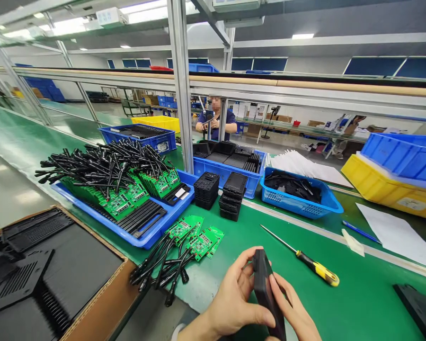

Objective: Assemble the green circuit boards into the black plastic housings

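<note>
Both hands grip one black plastic case (264, 279), held on edge above the front of the green bench. My left hand (230, 296) wraps its near side, thumb low and fingertips at the top. Along its right face press the fingers of my right hand (293, 308). The inside of the case is hidden. Left of the hands lie several green circuit boards (202, 244) with black cables (168, 270) that reach past the bench edge. A screwdriver (315, 267) with a yellow and black handle lies to the right. Two stacks of small black cases (231, 194) stand behind.
A blue tray (145, 241) at left bears many cabled boards. A cardboard box (92, 308) holds black panels. Blue bins (301, 210) of black parts stand behind, near a metal post (182, 94). Paper, a blue pen (362, 232) and a black panel (419, 308) lie right. A person (216, 121) works opposite.
</note>
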A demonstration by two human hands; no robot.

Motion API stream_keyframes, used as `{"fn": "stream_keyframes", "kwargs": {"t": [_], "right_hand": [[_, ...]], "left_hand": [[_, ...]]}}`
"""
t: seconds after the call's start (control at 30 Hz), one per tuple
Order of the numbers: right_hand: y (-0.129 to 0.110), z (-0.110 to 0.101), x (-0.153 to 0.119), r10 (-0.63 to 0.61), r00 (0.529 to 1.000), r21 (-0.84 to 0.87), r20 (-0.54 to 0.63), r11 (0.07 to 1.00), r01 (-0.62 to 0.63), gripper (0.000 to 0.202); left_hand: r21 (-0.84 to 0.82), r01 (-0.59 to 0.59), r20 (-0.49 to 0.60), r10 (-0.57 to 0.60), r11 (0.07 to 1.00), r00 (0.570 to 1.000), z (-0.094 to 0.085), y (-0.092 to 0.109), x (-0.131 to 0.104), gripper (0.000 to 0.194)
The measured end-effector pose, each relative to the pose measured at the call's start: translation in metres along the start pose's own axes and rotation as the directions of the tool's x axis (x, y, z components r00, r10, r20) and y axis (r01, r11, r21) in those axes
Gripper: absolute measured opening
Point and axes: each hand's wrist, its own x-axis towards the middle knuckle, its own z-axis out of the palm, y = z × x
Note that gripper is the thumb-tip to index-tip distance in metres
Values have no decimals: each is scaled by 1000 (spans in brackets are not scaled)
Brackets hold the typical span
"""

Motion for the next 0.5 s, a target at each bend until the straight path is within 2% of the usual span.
{"fn": "stream_keyframes", "kwargs": {"t": [0.13, 0.2, 0.27, 0.37, 0.43, 0.5], "right_hand": [[10, -10, -5, -68, 996, -217, 61, 973, 80, 68], [15, -18, -4, -112, 990, -341, 86, 930, 135, 70], [18, -26, 0, -159, 982, -440, 106, 878, 190, 69], [14, -29, 10, -173, 978, -567, 113, 797, 206, 70], [8, -26, 16, -186, 978, -634, 92, 747, 201, 71], [1, -22, 19, -197, 979, -659, 57, 729, 185, 68]], "left_hand": [[142, -61, 66, 52, 988, 996, 0, 13, -1, 109], [302, -57, 108, 25, 952, 994, -3, 24, -1, 108], [434, -9, 105, -41, 901, 994, -7, 33, 0, 101], [447, 73, 53, -108, 891, 993, -11, 36, 2, 68], [438, 69, 6, -80, 896, 997, -11, 31, 3, 45], [462, 30, -38, -14, 886, 999, -11, 23, 3, 35]]}}
